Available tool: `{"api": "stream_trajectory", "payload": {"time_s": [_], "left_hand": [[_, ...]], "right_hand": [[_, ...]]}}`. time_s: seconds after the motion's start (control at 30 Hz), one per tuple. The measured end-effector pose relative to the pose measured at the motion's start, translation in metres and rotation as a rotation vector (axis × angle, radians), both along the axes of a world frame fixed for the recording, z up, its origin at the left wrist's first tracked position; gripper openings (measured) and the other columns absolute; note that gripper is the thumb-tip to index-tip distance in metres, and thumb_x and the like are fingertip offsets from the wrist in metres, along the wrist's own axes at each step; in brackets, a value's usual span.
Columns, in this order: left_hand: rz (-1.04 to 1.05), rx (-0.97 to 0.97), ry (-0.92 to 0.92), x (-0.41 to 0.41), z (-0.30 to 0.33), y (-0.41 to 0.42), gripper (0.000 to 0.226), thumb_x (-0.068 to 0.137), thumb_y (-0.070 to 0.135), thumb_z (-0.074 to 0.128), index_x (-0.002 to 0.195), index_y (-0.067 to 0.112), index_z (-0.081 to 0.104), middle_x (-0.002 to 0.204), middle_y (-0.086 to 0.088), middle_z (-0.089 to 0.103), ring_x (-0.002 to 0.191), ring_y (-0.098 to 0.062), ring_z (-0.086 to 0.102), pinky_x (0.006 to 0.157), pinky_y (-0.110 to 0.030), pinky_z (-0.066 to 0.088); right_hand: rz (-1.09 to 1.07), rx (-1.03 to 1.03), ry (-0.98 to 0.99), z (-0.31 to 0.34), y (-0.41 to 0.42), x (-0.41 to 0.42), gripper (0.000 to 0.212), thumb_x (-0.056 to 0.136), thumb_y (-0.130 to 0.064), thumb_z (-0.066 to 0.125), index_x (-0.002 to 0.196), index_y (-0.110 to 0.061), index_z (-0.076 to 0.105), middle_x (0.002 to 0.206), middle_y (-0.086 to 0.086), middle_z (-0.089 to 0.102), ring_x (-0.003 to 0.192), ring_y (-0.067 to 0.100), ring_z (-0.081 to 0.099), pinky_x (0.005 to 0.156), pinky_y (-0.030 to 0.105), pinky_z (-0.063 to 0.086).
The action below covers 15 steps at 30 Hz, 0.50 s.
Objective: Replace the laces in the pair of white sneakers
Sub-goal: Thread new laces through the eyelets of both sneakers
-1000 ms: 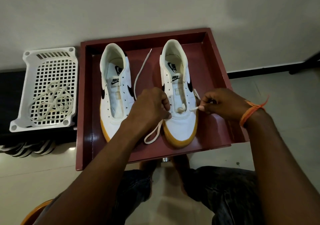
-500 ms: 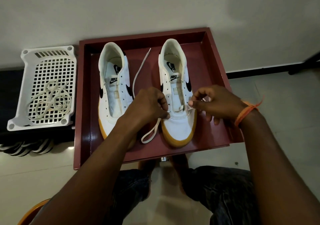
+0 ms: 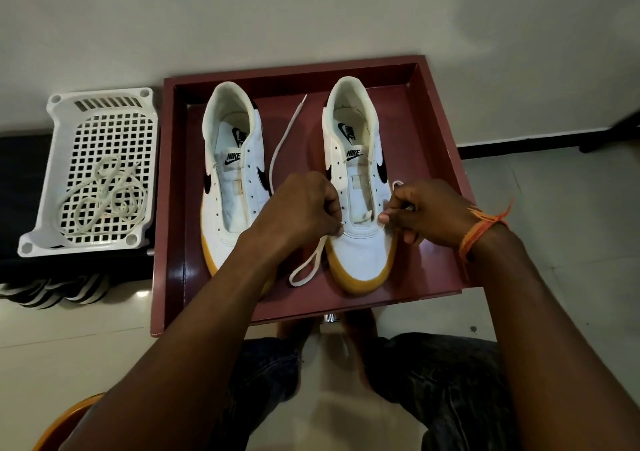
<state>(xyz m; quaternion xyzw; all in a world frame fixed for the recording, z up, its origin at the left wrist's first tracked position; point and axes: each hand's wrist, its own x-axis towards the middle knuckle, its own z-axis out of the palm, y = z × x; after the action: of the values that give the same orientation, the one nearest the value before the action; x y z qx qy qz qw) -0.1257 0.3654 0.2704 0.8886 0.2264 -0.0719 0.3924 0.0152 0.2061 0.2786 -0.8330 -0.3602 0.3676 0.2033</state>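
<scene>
Two white sneakers with yellow soles stand side by side, toes toward me, in a dark red tray [image 3: 433, 159]. The left sneaker [image 3: 232, 187] has no lace. At the lowest eyelets of the right sneaker [image 3: 360, 242], my left hand [image 3: 304, 211] pinches a white lace [image 3: 282, 145] that trails up between the shoes and loops down by the toe. My right hand [image 3: 422, 215] pinches the lace's other end at the shoe's right side, with a small loop showing above the fingers.
A white perforated basket [image 3: 104, 170] left of the tray holds a coil of off-white laces [image 3: 104, 197]. Striped shoes [image 3: 55, 291] lie below it on the floor. My knees sit under the tray's near edge; a wall rises behind.
My right hand has moved in against the right side of the sneaker and pulled the lace end closer. My left hand stays at the left eyelet.
</scene>
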Motion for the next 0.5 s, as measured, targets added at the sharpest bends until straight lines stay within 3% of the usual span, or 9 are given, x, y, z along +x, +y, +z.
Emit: {"api": "stream_trajectory", "payload": {"time_s": [0.07, 0.13, 0.2, 0.3, 0.4, 0.5], "left_hand": [[-0.031, 0.034, 0.006, -0.001, -0.001, 0.002, 0.008, 0.071, 0.015, 0.084, 0.071, 0.013, 0.076, 0.068, 0.006, 0.070, 0.064, -0.004, 0.064, 0.061, -0.023, 0.052], [-0.070, 0.085, 0.005, -0.002, -0.001, 0.004, 0.007, 0.073, 0.017, 0.082, 0.070, 0.014, 0.076, 0.068, 0.005, 0.070, 0.064, -0.006, 0.064, 0.061, -0.028, 0.052], [-0.081, 0.134, -0.004, -0.003, -0.001, 0.004, 0.008, 0.073, 0.018, 0.082, 0.070, 0.014, 0.076, 0.067, 0.007, 0.067, 0.064, -0.006, 0.063, 0.060, -0.029, 0.052], [-0.084, 0.165, -0.008, -0.002, 0.004, 0.001, 0.008, 0.072, 0.020, 0.082, 0.071, 0.016, 0.076, 0.065, 0.013, 0.061, 0.065, -0.006, 0.060, 0.060, -0.026, 0.048], [-0.113, 0.103, 0.012, -0.001, 0.004, 0.000, 0.008, 0.072, 0.020, 0.084, 0.071, 0.016, 0.077, 0.068, 0.009, 0.068, 0.064, -0.005, 0.062, 0.059, -0.023, 0.047], [-0.089, 0.010, 0.035, -0.001, 0.003, 0.002, 0.008, 0.073, 0.018, 0.084, 0.073, 0.013, 0.077, 0.063, 0.011, 0.066, 0.060, 0.003, 0.060, 0.055, -0.009, 0.040]], "right_hand": [[0.000, 0.000, -0.008, 0.000, -0.005, 0.006, 0.022, 0.089, -0.021, 0.071, 0.072, -0.011, 0.062, 0.059, 0.004, 0.064, 0.052, 0.017, 0.066, 0.061, 0.036, 0.061], [-0.024, 0.002, -0.007, 0.001, -0.010, 0.012, 0.022, 0.089, -0.020, 0.071, 0.071, -0.010, 0.063, 0.058, 0.002, 0.064, 0.050, 0.016, 0.066, 0.059, 0.035, 0.060], [-0.063, -0.002, 0.004, 0.004, -0.016, 0.017, 0.023, 0.089, -0.020, 0.071, 0.069, -0.011, 0.063, 0.052, -0.002, 0.062, 0.046, 0.012, 0.063, 0.048, 0.023, 0.054], [-0.075, -0.028, 0.030, 0.009, -0.023, 0.022, 0.025, 0.090, -0.022, 0.068, 0.069, -0.008, 0.063, 0.043, -0.006, 0.058, 0.037, 0.005, 0.055, 0.039, 0.012, 0.040], [-0.082, -0.048, 0.033, 0.009, -0.026, 0.024, 0.026, 0.090, -0.024, 0.069, 0.069, -0.010, 0.063, 0.044, -0.006, 0.059, 0.038, 0.005, 0.055, 0.040, 0.015, 0.043], [-0.090, -0.055, 0.038, 0.008, -0.024, 0.022, 0.018, 0.089, -0.023, 0.070, 0.077, -0.010, 0.067, 0.057, -0.002, 0.064, 0.045, 0.007, 0.062, 0.043, 0.024, 0.051]]}}
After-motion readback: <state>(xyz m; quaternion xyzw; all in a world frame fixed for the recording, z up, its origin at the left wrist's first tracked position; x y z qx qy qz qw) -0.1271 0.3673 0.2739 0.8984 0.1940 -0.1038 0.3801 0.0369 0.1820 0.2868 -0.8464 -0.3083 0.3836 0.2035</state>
